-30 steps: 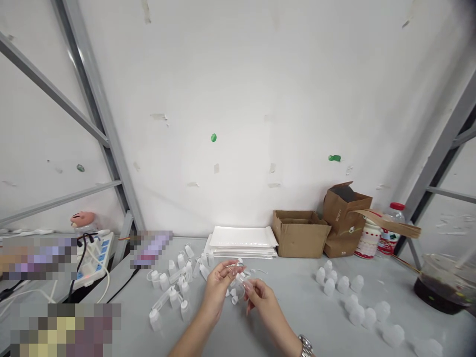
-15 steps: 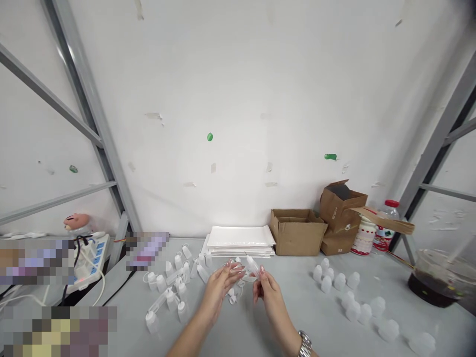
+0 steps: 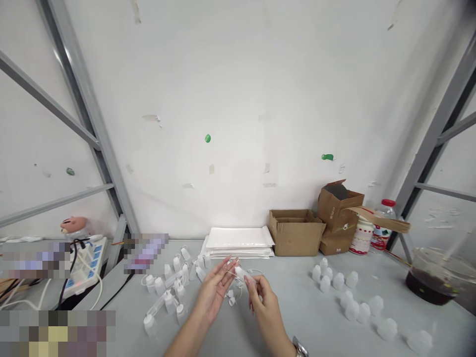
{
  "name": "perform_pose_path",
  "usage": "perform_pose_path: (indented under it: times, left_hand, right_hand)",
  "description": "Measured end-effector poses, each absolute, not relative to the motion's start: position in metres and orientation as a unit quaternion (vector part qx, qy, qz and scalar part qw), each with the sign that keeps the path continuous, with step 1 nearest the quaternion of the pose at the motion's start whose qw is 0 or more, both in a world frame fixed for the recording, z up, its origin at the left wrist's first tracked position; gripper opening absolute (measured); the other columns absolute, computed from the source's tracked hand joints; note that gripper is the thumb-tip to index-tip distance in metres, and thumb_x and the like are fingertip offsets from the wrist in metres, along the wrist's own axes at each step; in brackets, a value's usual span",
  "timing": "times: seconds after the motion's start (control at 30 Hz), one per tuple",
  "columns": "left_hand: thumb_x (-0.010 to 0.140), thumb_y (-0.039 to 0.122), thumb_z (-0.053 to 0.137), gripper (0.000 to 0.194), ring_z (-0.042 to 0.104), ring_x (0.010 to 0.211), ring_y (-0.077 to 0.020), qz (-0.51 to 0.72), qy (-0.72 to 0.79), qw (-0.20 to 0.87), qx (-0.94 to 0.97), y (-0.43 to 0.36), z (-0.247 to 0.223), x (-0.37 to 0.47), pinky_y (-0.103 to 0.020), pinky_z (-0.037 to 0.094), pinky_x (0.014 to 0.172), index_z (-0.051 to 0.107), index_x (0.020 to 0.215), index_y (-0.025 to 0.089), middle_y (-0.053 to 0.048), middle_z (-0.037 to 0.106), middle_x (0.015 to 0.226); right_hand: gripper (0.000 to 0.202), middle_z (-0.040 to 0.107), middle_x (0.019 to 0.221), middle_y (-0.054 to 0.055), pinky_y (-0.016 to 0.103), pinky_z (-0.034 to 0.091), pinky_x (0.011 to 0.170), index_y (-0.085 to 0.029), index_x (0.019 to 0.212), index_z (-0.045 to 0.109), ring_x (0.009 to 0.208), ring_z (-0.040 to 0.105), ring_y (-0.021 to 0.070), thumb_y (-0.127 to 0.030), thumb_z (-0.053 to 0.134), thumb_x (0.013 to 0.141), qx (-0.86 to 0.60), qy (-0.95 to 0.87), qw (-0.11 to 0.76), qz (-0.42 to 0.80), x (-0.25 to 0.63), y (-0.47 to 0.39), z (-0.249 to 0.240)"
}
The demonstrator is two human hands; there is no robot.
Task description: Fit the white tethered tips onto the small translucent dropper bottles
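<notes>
Small white bottle [image 3: 243, 274] up between the hands, pinched by the right hand [image 3: 266, 302] at its near-right end, far-left end by the left hand's [image 3: 214, 290] loosely extended fingers, grip there can't tell.

Silvery metal watch [image 3: 300, 347] on the right wrist [image 3: 283, 338], bare forearms [image 3: 191, 329], long-nailed fingers [image 3: 219, 273]

Nothing can be read: the print [image 3: 345, 226] on the brown paper bag [image 3: 333, 230] is too small.
</notes>
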State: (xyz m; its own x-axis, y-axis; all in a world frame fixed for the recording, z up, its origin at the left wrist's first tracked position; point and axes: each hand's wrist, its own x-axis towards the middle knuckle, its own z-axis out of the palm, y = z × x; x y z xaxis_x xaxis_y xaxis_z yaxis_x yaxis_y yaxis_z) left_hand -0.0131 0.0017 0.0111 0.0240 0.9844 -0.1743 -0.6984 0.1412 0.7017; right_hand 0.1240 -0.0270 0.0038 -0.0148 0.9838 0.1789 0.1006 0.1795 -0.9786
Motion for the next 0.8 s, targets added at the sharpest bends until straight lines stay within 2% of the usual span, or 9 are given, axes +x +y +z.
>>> perform_pose_path:
  times: [0.33,0.57,0.8]
  left_hand:
    - [0.076,0.01,0.055,0.029,0.061,0.1,-0.0202,0.606,0.344,0.677,0.235,-0.0002,0.0135,-0.0127,-0.027,0.046,0.088,0.058,0.105,0.013,-0.013,0.068,0.103]
    - [0.077,0.013,0.055,0.028,0.064,0.094,-0.018,0.61,0.348,0.666,0.252,-0.0025,0.0148,-0.0123,-0.024,0.048,0.081,0.058,0.104,0.014,-0.012,0.07,0.094]
    - [0.074,0.018,0.06,0.03,0.063,0.095,-0.0193,0.606,0.344,0.665,0.27,-0.003,0.0155,-0.0125,-0.026,0.046,0.085,0.059,0.103,0.015,-0.01,0.071,0.091]
  right_hand:
    - [0.035,0.052,0.057,-0.001,0.024,0.036,0.054,-0.021,0.065,0.055,0.055,0.044,0.0144,-0.053,0.049,0.078,-0.495,-0.614,0.508,0.346,0.1233,-0.0306,0.0018]
    - [0.036,0.051,0.057,-0.001,0.025,0.036,0.055,-0.021,0.067,0.054,0.057,0.045,0.0154,-0.054,0.048,0.079,-0.507,-0.619,0.49,0.346,0.1234,-0.0306,0.0021]
    - [0.036,0.051,0.056,-0.001,0.025,0.036,0.054,-0.021,0.067,0.056,0.057,0.045,0.0156,-0.054,0.049,0.078,-0.51,-0.623,0.49,0.334,0.1228,-0.0291,-0.0016]
